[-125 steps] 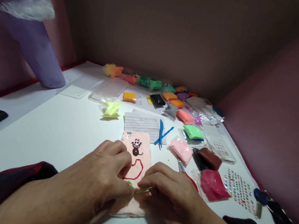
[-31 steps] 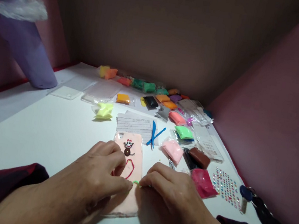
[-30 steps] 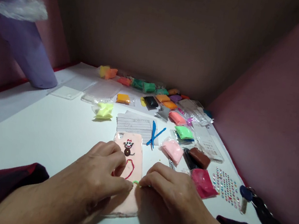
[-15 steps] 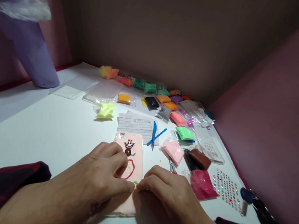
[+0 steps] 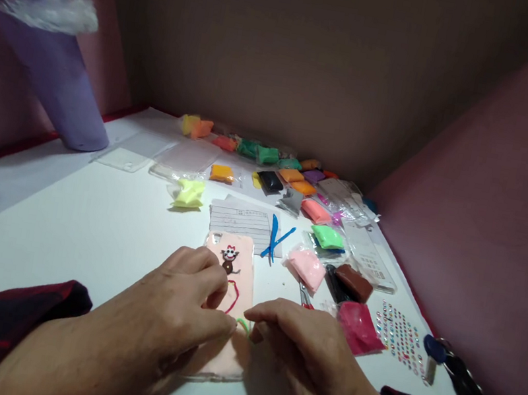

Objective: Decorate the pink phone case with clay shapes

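Observation:
A pink clay-covered phone case (image 5: 239, 267) lies on the white table (image 5: 88, 230), with a small brown cat figure (image 5: 230, 257) and a red clay outline (image 5: 233, 296) on it. My left hand (image 5: 175, 317) rests on the case, fingers closed, pinching one end of a thin green clay strand (image 5: 244, 323). My right hand (image 5: 300, 347) pinches the strand's other end, fingers curled. Most of the strand is hidden between the fingertips.
Bagged clay in several colours (image 5: 292, 178) lines the back and right. Blue sculpting tools (image 5: 275, 236), lined paper (image 5: 241, 217), a sticker sheet (image 5: 400, 332), keys (image 5: 435, 351), clear cases (image 5: 184, 158) and a purple cylinder (image 5: 56, 84) surround the work spot.
The green strand has shortened between my fingertips and now curves on the case. My hands moved closer together, then the right shifted slightly back. The view drifted a little.

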Motion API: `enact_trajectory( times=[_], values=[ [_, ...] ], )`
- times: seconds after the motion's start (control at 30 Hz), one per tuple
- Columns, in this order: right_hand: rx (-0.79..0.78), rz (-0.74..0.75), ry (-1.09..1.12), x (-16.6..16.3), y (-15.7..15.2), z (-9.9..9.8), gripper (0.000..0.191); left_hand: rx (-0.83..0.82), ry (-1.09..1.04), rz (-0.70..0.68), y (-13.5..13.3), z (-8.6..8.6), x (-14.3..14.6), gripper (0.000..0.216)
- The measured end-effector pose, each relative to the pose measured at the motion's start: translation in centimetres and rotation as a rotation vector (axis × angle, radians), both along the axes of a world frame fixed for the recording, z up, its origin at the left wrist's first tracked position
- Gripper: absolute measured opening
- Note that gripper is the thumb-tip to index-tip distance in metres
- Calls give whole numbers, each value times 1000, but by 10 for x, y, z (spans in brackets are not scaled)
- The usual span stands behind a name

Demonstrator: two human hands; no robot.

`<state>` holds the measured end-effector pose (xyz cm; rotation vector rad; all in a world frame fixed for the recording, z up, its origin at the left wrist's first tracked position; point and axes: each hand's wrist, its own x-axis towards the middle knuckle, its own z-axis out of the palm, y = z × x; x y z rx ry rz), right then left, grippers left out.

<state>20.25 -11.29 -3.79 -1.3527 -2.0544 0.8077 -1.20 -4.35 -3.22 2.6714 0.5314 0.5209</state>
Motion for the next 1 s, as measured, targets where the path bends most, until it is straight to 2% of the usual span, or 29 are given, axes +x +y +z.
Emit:
enact_trajectory(
  times=[0.2, 0.37, 0.53, 0.83, 1.0],
  values=[
    [-71, -27, 74, 1, 0, 3, 19, -50, 26, 13, 0, 0, -2, 19],
    [-38, -40, 101, 1, 0, -2, 22, -54, 21, 4, 0, 2, -2, 19],
    [-79, -83, 200, 2, 3, -6, 22, -82, 31, -15, -1, 3, -2, 22],
    [-168, -102, 352, -1, 3, -1, 17, -85, 32, -45, 0, 2, -3, 19],
    [-163, -94, 401, -1, 0, 0, 16, -71, 40, -66, -1, 1, -2, 19]
  ],
)
